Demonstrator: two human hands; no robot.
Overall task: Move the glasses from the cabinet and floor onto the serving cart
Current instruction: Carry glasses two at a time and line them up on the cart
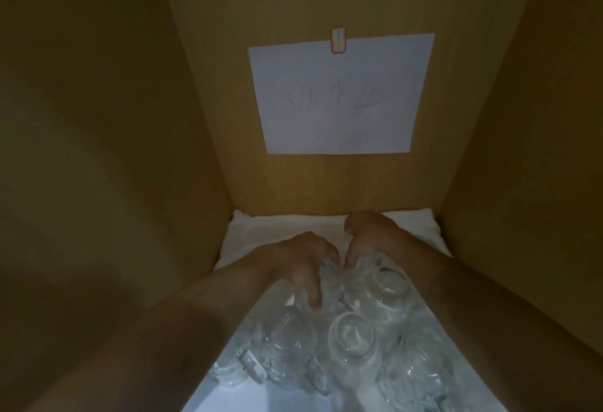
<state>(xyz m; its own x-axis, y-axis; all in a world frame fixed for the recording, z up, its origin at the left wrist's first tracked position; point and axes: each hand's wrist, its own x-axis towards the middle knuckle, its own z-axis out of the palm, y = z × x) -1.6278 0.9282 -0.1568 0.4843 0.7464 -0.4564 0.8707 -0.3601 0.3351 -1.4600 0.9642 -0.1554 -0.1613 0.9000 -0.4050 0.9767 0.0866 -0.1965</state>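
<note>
Head view: the camera looks into a wooden cabinet (98, 117) whose brown side walls fill the left and right of the frame and whose back panel rises through the centre. A white sheet of paper (339, 95) hangs on that back panel in the upper middle, fastened at its top edge by a small red-edged tag (338, 40); faint handwriting on the sheet is too dim to read.

On the cabinet shelf, a white cloth (277, 228) lies across the centre just below the back panel. In front of it, filling the lower middle of the frame, stands a tight cluster of clear glasses (352, 336), most with their round bases up and touching one another.

Both bare forearms reach in from the lower corners. The left hand (303, 261) sits at the centre, its fingers (315, 300) curled down over the far glasses of the cluster, gripping one there. The right hand (372, 232) lies just beside it, slightly further back, its fingers curled down and pinching glass at the far end of the cluster. The two hands nearly touch.
</note>
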